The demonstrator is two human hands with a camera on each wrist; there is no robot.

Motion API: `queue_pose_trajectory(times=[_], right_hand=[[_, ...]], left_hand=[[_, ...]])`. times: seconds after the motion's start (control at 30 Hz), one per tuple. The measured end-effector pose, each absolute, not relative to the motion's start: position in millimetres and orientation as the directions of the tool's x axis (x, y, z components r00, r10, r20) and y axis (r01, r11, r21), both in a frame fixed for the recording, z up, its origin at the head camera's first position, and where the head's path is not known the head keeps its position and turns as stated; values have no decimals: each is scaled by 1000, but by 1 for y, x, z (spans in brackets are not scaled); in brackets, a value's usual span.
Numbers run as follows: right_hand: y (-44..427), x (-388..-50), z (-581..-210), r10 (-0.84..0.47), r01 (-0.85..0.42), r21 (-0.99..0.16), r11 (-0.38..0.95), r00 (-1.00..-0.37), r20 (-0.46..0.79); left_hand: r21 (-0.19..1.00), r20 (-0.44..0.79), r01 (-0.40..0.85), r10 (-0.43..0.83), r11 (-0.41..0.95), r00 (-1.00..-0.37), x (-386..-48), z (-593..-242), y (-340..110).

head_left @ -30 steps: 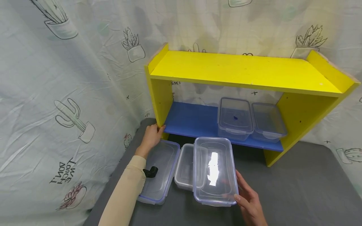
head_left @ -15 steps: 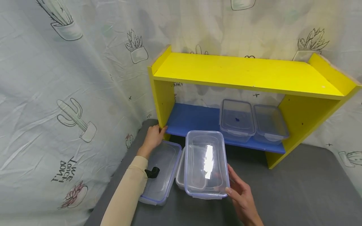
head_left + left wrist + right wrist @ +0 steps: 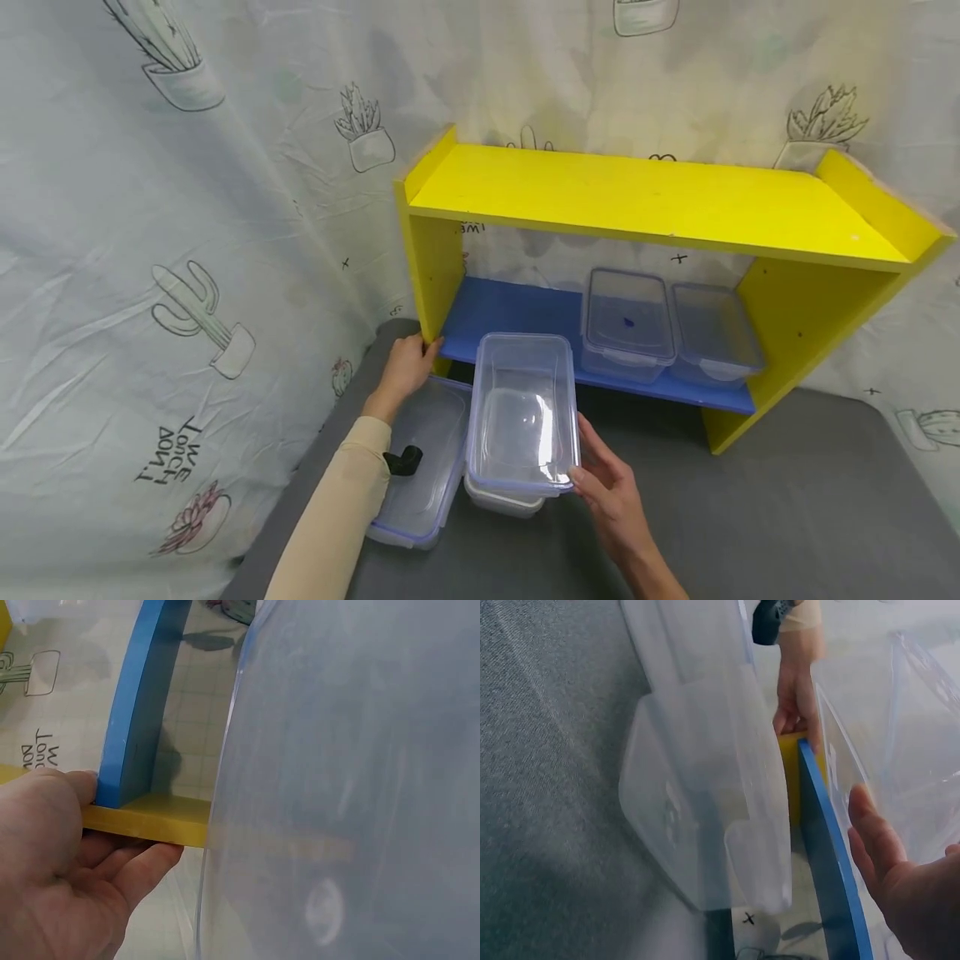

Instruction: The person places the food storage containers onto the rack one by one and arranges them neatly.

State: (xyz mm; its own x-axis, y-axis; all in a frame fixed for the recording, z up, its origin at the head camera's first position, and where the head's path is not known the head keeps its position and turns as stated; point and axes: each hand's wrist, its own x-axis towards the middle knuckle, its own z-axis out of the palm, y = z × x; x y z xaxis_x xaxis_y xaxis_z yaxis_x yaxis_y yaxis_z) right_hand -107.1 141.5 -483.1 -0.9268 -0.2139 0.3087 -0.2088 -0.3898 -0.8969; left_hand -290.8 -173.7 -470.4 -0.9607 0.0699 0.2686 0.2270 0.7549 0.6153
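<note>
A clear box point(image 3: 517, 433) hangs near the front edge of the blue shelf point(image 3: 510, 308), not yet on it, its corner pinched by the right hand point(image 3: 611, 500). The left hand point(image 3: 405, 367) grips the side panel point(image 3: 435, 271). A wide box point(image 3: 628, 321) and narrow box point(image 3: 714, 333) already line the shelf's right end; a long box point(image 3: 435, 492) and small box point(image 3: 504, 502) lie on the tabletop point(image 3: 795, 500).

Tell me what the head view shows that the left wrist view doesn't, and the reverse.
Only the head view: the right hand, two clear containers on the blue shelf, and the sleeve on the left arm.
Only the left wrist view: the palm side of the left hand.
Both: that hand gripping the yellow side panel, with the blue shelf beside it.
</note>
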Motion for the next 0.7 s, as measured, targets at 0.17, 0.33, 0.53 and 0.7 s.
queue_pose_trajectory(times=[0.17, 0.33, 0.53, 0.7], right_hand=[[133, -111, -478, -142, -156, -915, -371, -965, 222], [128, -117, -471, -75, -110, -916, -387, -986, 150], [125, -125, -467, -50, -103, -905, -413, -989, 136], [124, -131, -466, -29, -88, -903, -421, -994, 110]], left_hand=[[623, 241, 203, 61, 755, -969, -291, -471, -173], [623, 235, 196, 58, 758, -970, -293, -468, -172], [630, 247, 202, 53, 750, -968, -292, -468, -174], [627, 242, 213, 73, 749, -968, -292, -470, -175]])
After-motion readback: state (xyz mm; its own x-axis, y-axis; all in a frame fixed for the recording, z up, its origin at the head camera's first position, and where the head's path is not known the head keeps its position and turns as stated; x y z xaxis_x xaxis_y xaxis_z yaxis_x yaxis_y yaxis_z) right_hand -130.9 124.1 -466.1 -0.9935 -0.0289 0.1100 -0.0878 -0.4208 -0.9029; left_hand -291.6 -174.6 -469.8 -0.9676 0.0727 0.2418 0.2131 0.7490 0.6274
